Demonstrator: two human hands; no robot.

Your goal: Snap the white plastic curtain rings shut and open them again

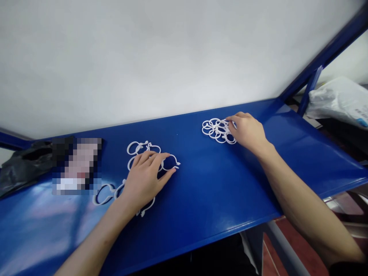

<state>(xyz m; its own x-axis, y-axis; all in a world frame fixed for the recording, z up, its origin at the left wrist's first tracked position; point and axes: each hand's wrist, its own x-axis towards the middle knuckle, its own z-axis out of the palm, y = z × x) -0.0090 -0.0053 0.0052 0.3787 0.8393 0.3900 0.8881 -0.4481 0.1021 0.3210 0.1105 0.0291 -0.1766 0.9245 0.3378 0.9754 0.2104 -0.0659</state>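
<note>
My left hand (146, 174) reaches over a loose group of white plastic rings. Its thumb and index finger are spread apart, with their tips at a ring (170, 168) that has a gap between its hooked ends. Other gapped rings (103, 194) lie around and partly beneath this hand, which hides some of them. Farther right, my right hand (247, 129) rests at the edge of a flat cluster of closed white rings (215, 130). Its thumb and index finger are bent close together on a ring at the cluster's right side.
The blue table (201, 191) meets a pale wall (172, 57) at its back edge. On the left are a black plastic bag (25, 165) and a pixelated flat object (80, 165). A blue frame bar (324, 50) and a whitish plastic bag (339, 99) are on the right.
</note>
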